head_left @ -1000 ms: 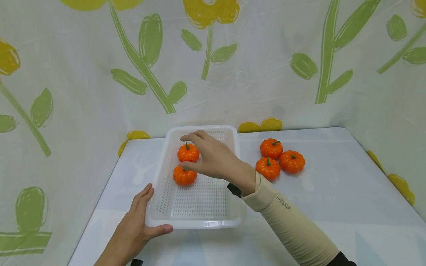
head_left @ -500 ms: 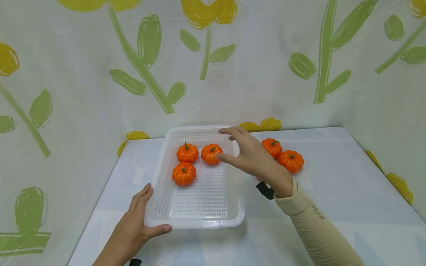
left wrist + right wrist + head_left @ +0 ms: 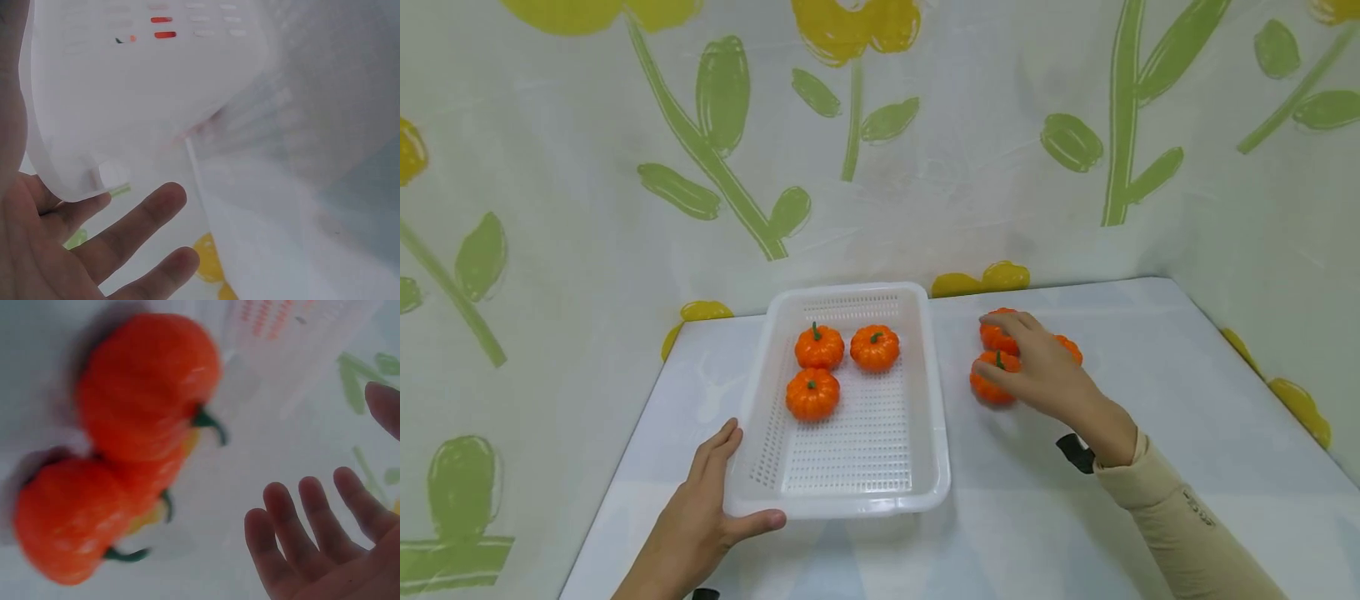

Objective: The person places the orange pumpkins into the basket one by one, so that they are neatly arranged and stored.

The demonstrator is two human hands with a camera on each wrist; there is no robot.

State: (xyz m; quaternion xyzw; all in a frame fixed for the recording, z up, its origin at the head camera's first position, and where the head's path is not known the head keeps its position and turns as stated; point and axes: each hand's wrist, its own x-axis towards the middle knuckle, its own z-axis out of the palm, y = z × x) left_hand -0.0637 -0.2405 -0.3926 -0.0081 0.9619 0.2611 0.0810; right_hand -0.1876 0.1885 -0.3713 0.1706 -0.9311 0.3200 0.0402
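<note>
A white perforated plastic basket [image 3: 842, 507] holds three orange toy pumpkins with green stems: one at the back left [image 3: 819, 348], one beside it on the right [image 3: 875, 348], one in front [image 3: 812, 395]. My left hand [image 3: 694, 510] rests at the basket's front left corner, fingers straight along the side, thumb by the front rim. Over the pumpkins right of the basket is my right hand [image 3: 1051, 373], fingers spread and nothing gripped. It partly hides a front pumpkin [image 3: 987, 385], a back one [image 3: 995, 337] and a right one [image 3: 1070, 345]. The right wrist view shows a gap between hand and pumpkins [image 3: 150, 387].
The basket and loose pumpkins share a white table [image 3: 1000, 517]. Behind it and at both sides hangs a pale cloth [image 3: 970, 167] printed with yellow flowers and green leaves.
My right hand has left a third pumpkin inside the basket and moved right, out over the loose pumpkins. My left hand has stayed at the basket corner.
</note>
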